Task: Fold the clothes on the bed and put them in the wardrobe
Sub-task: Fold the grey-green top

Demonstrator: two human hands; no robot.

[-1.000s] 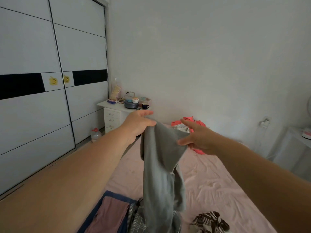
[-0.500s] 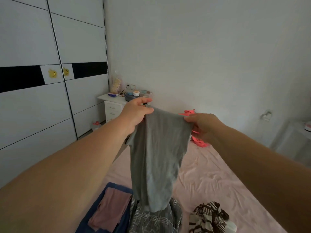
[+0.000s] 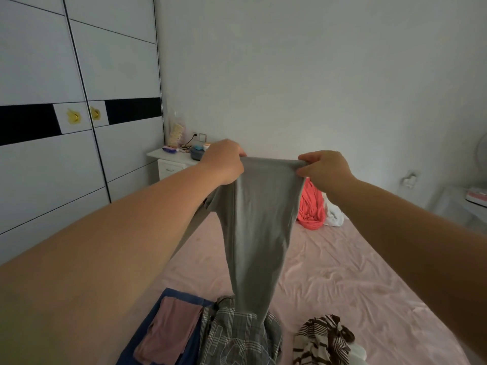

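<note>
A grey garment [image 3: 257, 227] hangs in the air over the bed, stretched flat along its top edge. My left hand [image 3: 224, 160] grips its left top corner and my right hand [image 3: 325, 168] pinches its right top corner. Its lower end reaches down to a grey plaid shirt [image 3: 237, 335] lying on the pink bed sheet [image 3: 342, 272]. Beside the shirt lie a mauve piece on a blue one [image 3: 168, 330] and a brown striped garment [image 3: 322, 338]. A coral garment [image 3: 311, 209] sits at the head of the bed. The wardrobe [image 3: 79, 114] with shut sliding doors stands at the left.
A white nightstand [image 3: 171, 162] with small items stands in the far corner by the wardrobe. A white cloth [image 3: 334, 216] lies next to the coral garment. Another white table [image 3: 463, 204] and a fan edge show at the far right.
Both hands have moved apart and risen a little, spreading the grey garment's top edge wide. The garment now hangs flat instead of bunched.
</note>
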